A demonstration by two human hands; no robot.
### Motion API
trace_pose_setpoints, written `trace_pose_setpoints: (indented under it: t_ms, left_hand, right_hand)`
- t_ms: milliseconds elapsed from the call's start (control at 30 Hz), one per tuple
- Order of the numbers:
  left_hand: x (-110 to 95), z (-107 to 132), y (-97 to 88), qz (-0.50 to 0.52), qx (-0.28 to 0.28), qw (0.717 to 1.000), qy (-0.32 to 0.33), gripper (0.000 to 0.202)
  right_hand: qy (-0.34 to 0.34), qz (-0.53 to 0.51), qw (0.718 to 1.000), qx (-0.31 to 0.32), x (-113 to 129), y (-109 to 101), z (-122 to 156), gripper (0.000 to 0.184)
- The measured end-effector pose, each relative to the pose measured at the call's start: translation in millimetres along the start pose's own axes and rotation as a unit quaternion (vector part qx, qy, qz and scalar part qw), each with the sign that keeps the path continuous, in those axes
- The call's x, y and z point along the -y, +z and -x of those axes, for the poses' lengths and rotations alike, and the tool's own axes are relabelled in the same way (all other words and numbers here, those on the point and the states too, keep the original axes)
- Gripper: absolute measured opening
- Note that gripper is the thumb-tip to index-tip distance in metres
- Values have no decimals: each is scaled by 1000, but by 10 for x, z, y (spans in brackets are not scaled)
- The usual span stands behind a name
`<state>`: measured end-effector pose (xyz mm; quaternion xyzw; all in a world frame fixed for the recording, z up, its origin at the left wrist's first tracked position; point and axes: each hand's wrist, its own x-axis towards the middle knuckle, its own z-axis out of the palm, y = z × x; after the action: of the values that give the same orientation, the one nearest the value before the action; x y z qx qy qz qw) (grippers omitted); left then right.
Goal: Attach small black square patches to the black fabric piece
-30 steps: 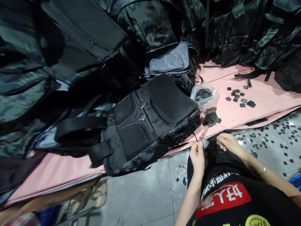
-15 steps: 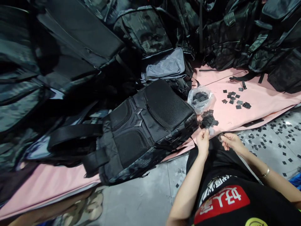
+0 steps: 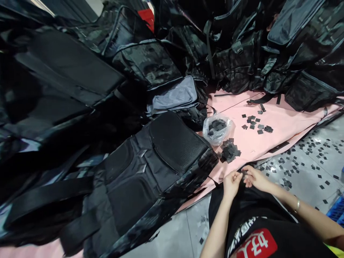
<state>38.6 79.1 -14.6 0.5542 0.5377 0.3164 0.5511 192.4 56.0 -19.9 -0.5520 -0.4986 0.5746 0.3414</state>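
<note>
My left hand [image 3: 231, 184] and my right hand [image 3: 255, 178] meet over my lap at the table's near edge. Between the fingertips is a small dark square piece [image 3: 244, 173], which my right hand pinches. The left thumb and forefinger are closed at its other side; what they grip is too small to make out. Just beyond the hands lies a pile of black square pieces [image 3: 230, 150]. A clear plastic bag [image 3: 218, 129] with more squares stands behind it. To the left, a black backpack [image 3: 158, 157] lies with its padded back panel up.
Camouflage backpacks [image 3: 150, 62] crowd the back and left of the pink-covered table [image 3: 236, 104]. More squares [image 3: 252, 122] lie loose at the right, and many are scattered on the grey floor [image 3: 303, 161]. A blue crate [image 3: 337, 211] shows at the right edge.
My hands have come together, bringing the dark square in my right fingers up to my left fingertips. The view has shifted, so the backpack and table sit lower and further left.
</note>
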Motion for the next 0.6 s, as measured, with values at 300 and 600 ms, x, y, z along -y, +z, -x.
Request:
trace_pose_setpoints:
  t_ms: [300, 600]
  left_hand:
    - [-236, -581, -55, 2, -193, 980, 50, 32]
    - [120, -393, -285, -8, -223, 974, -22, 33]
  right_hand:
    - [129, 127, 984, -8, -458, -258, -122, 23]
    - [298, 354, 878, -121, -811, -1110, 267, 8]
